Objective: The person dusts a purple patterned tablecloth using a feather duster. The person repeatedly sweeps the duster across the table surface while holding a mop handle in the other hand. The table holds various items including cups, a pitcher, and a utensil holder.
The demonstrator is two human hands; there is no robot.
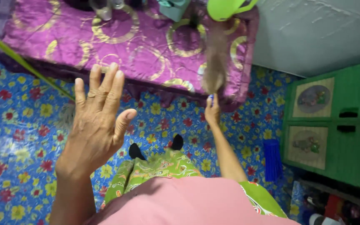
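A single camera sits on the person's head and looks steeply down past the pink shirt [188, 202] to the flowered floor [17, 125]. The raised left hand [96, 121] fills the near foreground; the right hand [212, 111] lies further off. The top edge takes in the purple bedspread [138, 46], the right edge a green cabinet [334, 125].

A flowered blue floor [17, 137] bears a mattress with purple ringed cover [146, 46].

Left hand [98, 114] raised, fingers spread, holding nothing; right hand [212, 111] grips the handle of a brown feather duster [215, 62] brushing the purple bedspread [117, 41].
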